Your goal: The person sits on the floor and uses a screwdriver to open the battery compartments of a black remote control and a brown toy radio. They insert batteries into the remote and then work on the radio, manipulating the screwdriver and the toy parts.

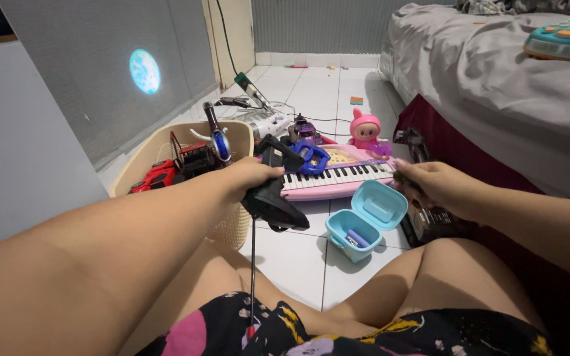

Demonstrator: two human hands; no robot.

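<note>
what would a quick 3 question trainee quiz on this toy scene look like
1. True or false: the lid of the small blue box is shut.
2. The left hand holds: A) a black remote controller B) a pink doll C) a red car
3. Fill in: the pink toy keyboard lies on the ____ floor.

Key: 1 false, it stands open. 2 A. 3 tiled. The right hand grips a dark toy, too hidden to name.

White tiled floor (311,92) bears pink toy keyboard (344,173), open blue box (367,221), basket (159,142).
</note>
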